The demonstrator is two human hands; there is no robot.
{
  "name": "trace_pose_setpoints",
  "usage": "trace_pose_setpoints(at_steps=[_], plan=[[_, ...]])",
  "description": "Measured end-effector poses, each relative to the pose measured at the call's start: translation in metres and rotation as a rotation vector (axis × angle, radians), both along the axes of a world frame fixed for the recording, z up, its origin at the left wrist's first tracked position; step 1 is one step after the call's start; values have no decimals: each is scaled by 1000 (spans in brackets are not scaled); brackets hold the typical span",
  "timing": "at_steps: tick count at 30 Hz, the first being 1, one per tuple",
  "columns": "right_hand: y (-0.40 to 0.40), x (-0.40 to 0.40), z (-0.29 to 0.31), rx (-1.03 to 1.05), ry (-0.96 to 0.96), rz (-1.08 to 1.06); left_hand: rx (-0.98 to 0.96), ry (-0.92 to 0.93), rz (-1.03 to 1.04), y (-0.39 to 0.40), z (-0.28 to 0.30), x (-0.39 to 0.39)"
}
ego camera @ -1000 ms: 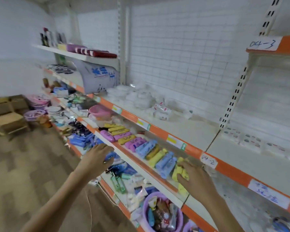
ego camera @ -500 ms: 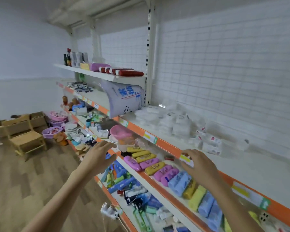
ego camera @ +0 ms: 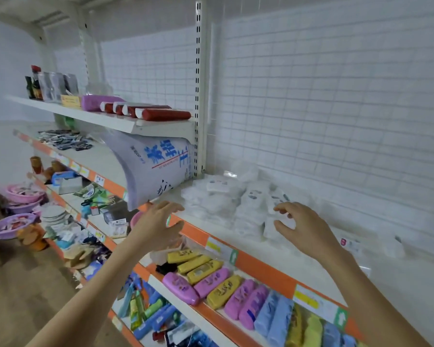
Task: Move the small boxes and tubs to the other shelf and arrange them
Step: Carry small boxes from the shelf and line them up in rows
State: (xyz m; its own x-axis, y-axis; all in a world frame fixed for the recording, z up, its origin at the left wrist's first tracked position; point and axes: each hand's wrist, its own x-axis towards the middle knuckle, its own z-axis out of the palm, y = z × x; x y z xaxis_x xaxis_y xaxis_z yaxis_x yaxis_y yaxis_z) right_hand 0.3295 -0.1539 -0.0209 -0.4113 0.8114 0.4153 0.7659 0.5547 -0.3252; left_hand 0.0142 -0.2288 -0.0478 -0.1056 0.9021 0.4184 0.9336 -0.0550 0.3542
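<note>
Head view of a shop shelving unit. Both arms reach up toward the middle shelf [ego camera: 298, 249], a pale board with an orange front edge. The left hand [ego camera: 158, 225] hovers at that front edge, fingers spread and loosely bent, holding nothing. The right hand [ego camera: 303, 225] hovers over the shelf board, thumb and fingers parted and half curled just in front of the heap of white tubs and packets [ego camera: 226, 204]; whether the fingertips touch a packet cannot be told, and nothing is gripped. The heap lies toward the left end of this shelf bay, near the back, beside the upright post [ego camera: 200, 96]. A few small white boxes [ego camera: 350, 244] lie apart on the same board, farther toward its right end. A large pale sack [ego camera: 158, 169] with blue lettering leans out over the shelf's front edge, left of the post. On the shelf below, yellow, pink and blue soap bars [ego camera: 211, 279] lie in a row along the front edge.
</note>
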Motion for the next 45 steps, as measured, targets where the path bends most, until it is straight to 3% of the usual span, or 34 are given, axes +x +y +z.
trace_pose_setpoints(at_steps=[10, 15, 20, 24, 27, 30, 34, 37, 45], plan=[[139, -69, 12, -122, 70, 81, -105, -28, -111, 169, 21, -26], [183, -111, 6, -208, -149, 83, -290, 96, -168, 226, 16, -31], [213, -139, 1, -253, -411, 7, -360, 84, -301, 267, 13, -39], [219, -156, 2, -436, -463, -28, -412, 68, -439, 287, 15, -45], [221, -165, -1, -445, -496, -79, -406, 108, -504, 295, 12, -49], [222, -172, -6, -433, -445, -117, -377, 148, -551, 300, 7, -49], [221, -168, -10, -406, -374, -169, -332, -35, -592, 308, -4, -53], [217, -157, -3, -330, -271, -203, -182, -130, -594, 311, -4, -55], [182, -132, 23, -265, 321, -317, -37, -396, -640, 320, 8, -68]])
